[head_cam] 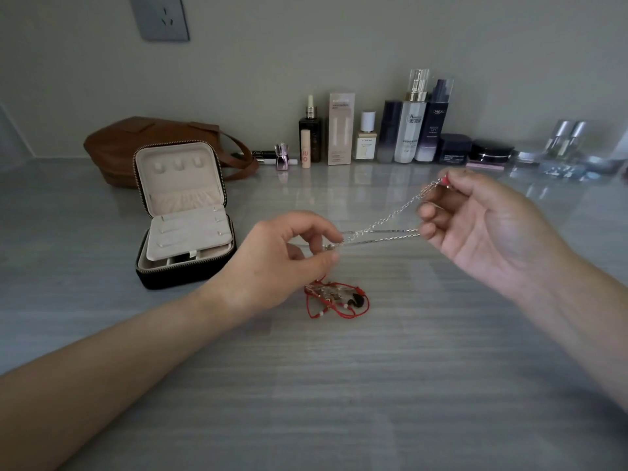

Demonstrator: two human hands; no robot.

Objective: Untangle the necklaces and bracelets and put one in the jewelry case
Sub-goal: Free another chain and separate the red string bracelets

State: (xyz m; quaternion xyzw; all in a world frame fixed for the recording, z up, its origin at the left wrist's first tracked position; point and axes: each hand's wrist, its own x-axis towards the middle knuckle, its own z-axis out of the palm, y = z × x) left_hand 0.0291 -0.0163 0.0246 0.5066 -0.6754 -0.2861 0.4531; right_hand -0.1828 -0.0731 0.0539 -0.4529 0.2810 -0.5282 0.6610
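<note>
- Brown bag (119, 147): soft, leather-like, slumped at the far left edge of the table (373, 385) against the wall.
- Jewelry case (170, 278): just in front of the bag, toward the far left of the surface. It is square, black outside with a zip rim, and lined in pale velvety fabric. The lid stands upright and a padded flap lies over the compartments. No chain is in it yet.
- Left hand (289, 256): over the middle of the surface, thumb and forefinger pinching one end of the silver chain (390, 230).
- Silver chain: fine metal links, several strands stretched in the air between the two hands, well clear of the case.
- Tangle of red cords (334, 299): thin braided string with small white beads and a dark piece, lying on the surface below the left hand, with some silver caught in it.
- Right hand (486, 226): raised toward the far right, fingertips pinching the chain's other end by a small red bead, other fingers loosely curled.
- Bottles and jars (411, 130): glossy glass and plastic, lined along the far edge.
- Doing it well, as I judge: keep the strands slack rather than taut, since pulling tightens knots in fine links. Find where they cross, then feed one end back through.
</note>
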